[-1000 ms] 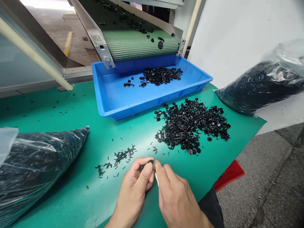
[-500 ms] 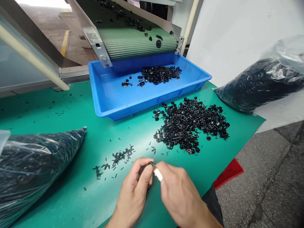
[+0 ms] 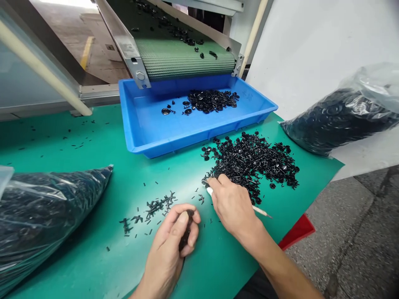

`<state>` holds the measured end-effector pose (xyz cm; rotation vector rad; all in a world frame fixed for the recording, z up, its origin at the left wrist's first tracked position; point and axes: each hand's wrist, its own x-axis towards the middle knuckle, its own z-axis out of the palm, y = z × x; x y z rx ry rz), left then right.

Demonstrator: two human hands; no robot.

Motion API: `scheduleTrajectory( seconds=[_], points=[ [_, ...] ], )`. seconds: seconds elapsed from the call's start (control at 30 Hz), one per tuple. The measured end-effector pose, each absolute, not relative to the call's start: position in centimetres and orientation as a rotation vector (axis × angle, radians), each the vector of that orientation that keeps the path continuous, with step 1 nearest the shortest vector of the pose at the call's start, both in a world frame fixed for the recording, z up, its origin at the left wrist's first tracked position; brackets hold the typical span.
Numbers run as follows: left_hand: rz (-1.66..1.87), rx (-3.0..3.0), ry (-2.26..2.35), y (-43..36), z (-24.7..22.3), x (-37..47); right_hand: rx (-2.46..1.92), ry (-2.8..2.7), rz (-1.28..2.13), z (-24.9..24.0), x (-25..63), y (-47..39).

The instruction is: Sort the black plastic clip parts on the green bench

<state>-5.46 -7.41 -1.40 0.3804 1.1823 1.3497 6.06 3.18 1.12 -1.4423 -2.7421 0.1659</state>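
Curled around several small black parts [image 3: 185,236], my left hand [image 3: 170,245] is above the green table [image 3: 124,265]. My right hand [image 3: 232,203] reaches to the left edge of a large pile of black plastic parts [image 3: 249,155]. A thin pale stick with a pointed tip [image 3: 261,211] is held in that hand and sticks out on its right side. Something white shows at its fingertips, where a black part is touched or pinched; the exact grip is too small to tell. Thin black scraps [image 3: 158,206] lie to the left of my hands.
A blue tray [image 3: 174,145] holding more black parts stands beneath the end of a green conveyor belt [image 3: 187,62]. Filled plastic bags lie at the left [image 3: 52,216] and right [image 3: 339,112]. A red container [image 3: 297,233] is below the table's right edge.
My right hand has moved away from my left hand, forward to the pile. The stick's pointed end now shows. A round part at the belt's end is gone from there.
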Motion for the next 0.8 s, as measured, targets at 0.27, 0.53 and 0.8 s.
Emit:
scheduleTrajectory(
  seconds=[0.27,0.53,0.8],
  points=[
    [1.287,0.430,1.112,-7.3,-1.7,-5.7,-1.203,-2.602,0.555,2.3,7.7,1.6],
    [1.293,0.413,1.130,-7.4,-2.0,-5.6,-1.004,-2.538,0.767,3.3,8.4,-1.4],
    [1.399,0.298,1.129,-6.9,-1.9,-5.7,-0.999,-2.430,0.379,0.4,9.0,-3.3]
  ],
)
